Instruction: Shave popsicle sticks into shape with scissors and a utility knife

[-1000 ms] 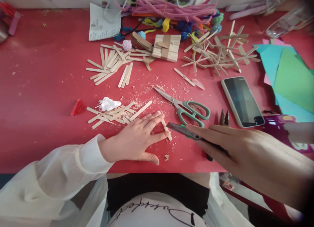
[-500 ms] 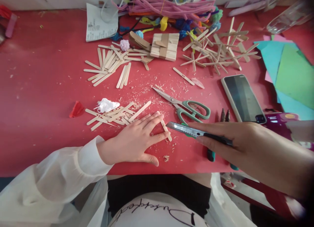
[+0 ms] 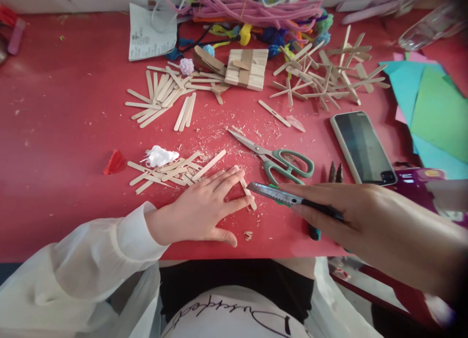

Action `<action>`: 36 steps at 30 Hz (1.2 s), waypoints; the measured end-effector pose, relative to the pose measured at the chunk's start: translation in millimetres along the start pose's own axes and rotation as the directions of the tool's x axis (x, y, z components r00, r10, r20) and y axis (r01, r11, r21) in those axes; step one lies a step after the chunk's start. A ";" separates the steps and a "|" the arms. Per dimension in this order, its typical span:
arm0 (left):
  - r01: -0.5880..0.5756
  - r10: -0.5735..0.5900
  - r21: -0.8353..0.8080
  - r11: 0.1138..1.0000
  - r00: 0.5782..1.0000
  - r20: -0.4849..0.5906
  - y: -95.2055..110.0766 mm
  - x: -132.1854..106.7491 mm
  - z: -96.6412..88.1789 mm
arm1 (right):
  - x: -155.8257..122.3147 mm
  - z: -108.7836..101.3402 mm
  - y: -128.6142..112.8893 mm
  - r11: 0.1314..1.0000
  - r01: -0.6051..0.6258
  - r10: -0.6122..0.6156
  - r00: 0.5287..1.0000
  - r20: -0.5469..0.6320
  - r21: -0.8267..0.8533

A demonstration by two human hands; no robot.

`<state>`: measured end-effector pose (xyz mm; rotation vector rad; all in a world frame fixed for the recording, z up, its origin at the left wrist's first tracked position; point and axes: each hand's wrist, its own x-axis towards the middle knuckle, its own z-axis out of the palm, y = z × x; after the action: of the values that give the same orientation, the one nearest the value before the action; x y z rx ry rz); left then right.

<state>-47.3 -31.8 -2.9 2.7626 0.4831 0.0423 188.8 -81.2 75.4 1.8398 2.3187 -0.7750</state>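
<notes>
My left hand (image 3: 204, 206) lies flat on the red table with its fingers spread. Two of its fingertips press down on a craft stick (image 3: 248, 194), which lies at a slant. My right hand (image 3: 351, 216) is closed around a utility knife (image 3: 280, 194) with a dark handle. The blade's tip points left and is right beside the stick's edge; whether it touches the wood I cannot tell. Left of the stick, near my left fingers, is a loose heap of craft sticks (image 3: 171, 171). A pair of green-handled scissors (image 3: 272, 158) rests beyond the knife.
A phone (image 3: 363, 148) and pliers (image 3: 335, 172) lie near my right hand. Further back are joined star-shaped sticks (image 3: 325, 80), a banded stick bundle (image 3: 246, 69), loose sticks (image 3: 161, 97) and pink pipe cleaners (image 3: 248, 9). Coloured paper (image 3: 438, 109) is at right. Wood shavings (image 3: 219, 133) litter the middle.
The knife and my right hand have shifted very slightly to the left. My left hand and the stick stay in place.
</notes>
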 end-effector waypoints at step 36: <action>0.001 -0.001 0.011 1.000 1.000 -0.024 0.3 -1.3 1.0 | 1.2 1.4 -7.2 0.964 0.196 -0.230 0.956 -0.185 -0.181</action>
<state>-48.3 -32.8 -3.7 2.7760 0.4927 0.0733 181.4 -81.8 76.2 1.6920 2.6532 -0.4167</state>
